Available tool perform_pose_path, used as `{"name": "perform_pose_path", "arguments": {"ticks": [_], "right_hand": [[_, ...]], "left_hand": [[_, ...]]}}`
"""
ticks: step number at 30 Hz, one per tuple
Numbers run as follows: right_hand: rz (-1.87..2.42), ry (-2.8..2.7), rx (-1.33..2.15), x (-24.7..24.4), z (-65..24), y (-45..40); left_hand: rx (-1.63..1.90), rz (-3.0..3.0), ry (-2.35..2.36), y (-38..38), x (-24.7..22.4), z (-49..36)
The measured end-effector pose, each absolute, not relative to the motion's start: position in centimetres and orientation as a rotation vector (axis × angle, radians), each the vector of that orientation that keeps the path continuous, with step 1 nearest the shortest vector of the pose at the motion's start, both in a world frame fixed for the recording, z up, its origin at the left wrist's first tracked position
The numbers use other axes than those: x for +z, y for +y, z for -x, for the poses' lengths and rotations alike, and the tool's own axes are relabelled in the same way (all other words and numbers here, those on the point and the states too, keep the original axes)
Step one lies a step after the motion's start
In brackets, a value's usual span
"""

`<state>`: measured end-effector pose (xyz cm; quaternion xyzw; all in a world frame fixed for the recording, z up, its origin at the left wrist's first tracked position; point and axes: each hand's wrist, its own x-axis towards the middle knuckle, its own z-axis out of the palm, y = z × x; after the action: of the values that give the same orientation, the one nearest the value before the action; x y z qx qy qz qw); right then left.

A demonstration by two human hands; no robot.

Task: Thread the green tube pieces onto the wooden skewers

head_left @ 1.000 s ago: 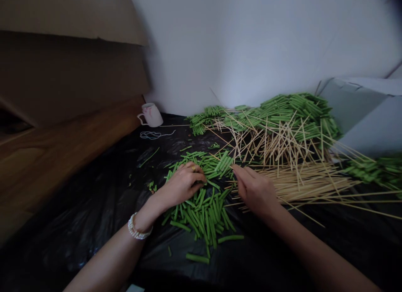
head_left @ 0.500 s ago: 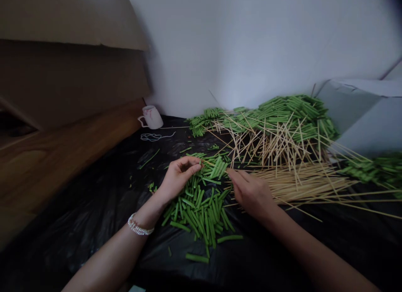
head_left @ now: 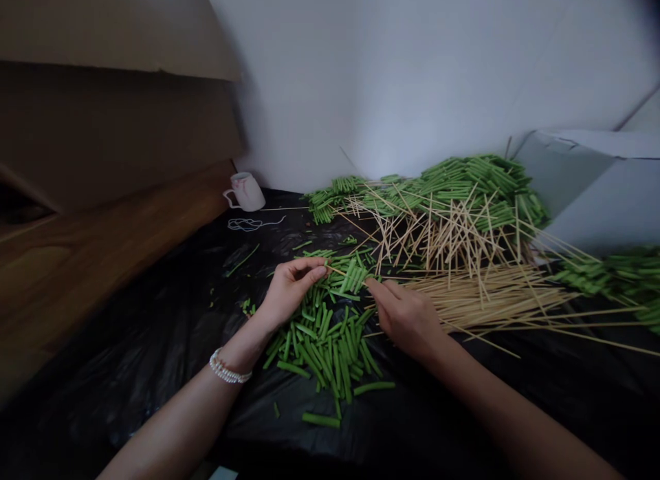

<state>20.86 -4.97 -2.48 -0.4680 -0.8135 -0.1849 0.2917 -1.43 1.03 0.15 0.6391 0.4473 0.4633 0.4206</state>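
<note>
The left hand (head_left: 291,291) I was following had come up out of the loose cut stems (head_left: 330,353), where it was a second earlier, and gone to the tip of the skewer (head_left: 337,270); over the last half second it barely moved. Its thumb and forefinger were pinched narrow, a bit of a green piece (head_left: 326,263) showing at them, though I could not tell from my end whether the point had entered it. The right hand (head_left: 410,318) had the skewer gripped in curled fingers, just past a short row of threaded pieces (head_left: 354,277) lying side by side across the stick. The skewer slanted between both hands, over the far part of the loose cut stems on the black sheet (head_left: 170,342). I took the change to mean that picking had given way to threading, with some bare stick left at the tip. Bare skewers (head_left: 495,298) lay close beyond the right hand, and the heap of loaded skewers (head_left: 464,181) behind them, by the wall (head_left: 412,81). I had the mug (head_left: 247,192) and cord (head_left: 247,224) well apart, to the left
</note>
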Motion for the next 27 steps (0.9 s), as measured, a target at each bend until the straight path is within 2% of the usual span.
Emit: {"name": "perform_pose_path", "arguments": {"ticks": [19, 27], "right_hand": [[1.310, -2.222, -0.461, -2.8, -20.6, -5.1], [1.315, -2.229, -0.425, -2.9, -20.6, -5.1]], "left_hand": [[0.962, -1.803, 1.076, 0.9, -0.8, 0.9], [0.998, -1.805, 1.053, 1.0, -1.2, 0.9]]}}
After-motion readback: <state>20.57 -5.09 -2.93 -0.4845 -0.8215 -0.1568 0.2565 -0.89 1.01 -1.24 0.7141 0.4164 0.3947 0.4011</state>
